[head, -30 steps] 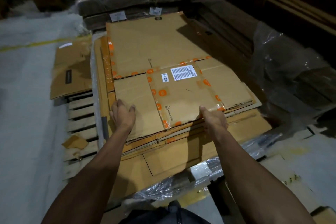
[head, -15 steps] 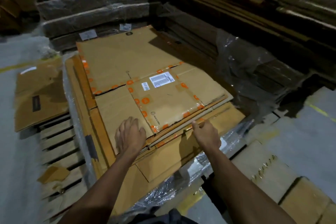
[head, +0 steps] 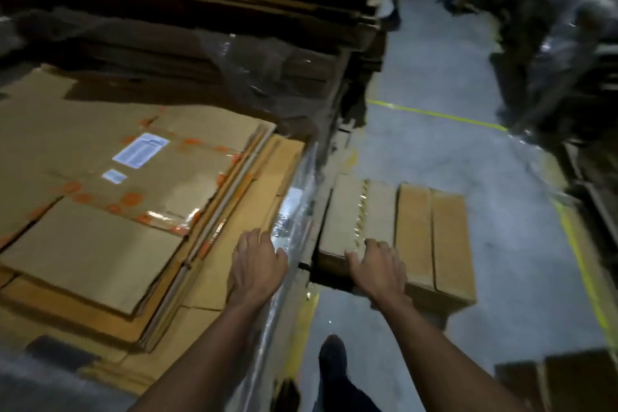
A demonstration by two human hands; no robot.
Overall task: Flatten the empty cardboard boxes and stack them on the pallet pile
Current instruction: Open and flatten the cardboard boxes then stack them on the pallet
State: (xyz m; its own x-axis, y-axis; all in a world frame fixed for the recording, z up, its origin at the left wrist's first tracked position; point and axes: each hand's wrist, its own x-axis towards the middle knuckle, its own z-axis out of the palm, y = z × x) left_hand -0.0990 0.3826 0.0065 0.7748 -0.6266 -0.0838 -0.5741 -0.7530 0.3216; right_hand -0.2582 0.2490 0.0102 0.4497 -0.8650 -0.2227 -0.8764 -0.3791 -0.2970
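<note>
A pile of flattened cardboard boxes (head: 100, 244) with orange tape and a white label lies on the left, edged with clear plastic wrap (head: 294, 221). A cardboard box (head: 418, 231) stands on the floor to the right of the pile, its top flaps folded shut. My left hand (head: 257, 264) hovers over the pile's right edge with fingers loose, holding nothing. My right hand (head: 378, 267) is over the near left corner of the floor box, fingers spread and slightly bent; whether it touches the box I cannot tell.
Tall stacks of flattened cardboard (head: 200, 3) rise behind the pile. Wrapped goods (head: 561, 43) stand at the far right. Yellow floor lines (head: 438, 115) cross the grey concrete. Another box (head: 568, 381) sits at the bottom right. My shoe (head: 332, 358) is on the floor between pile and box.
Both hands have left the flattened box on the pile and swung right. The view has turned right, bringing the floor box under my right hand.
</note>
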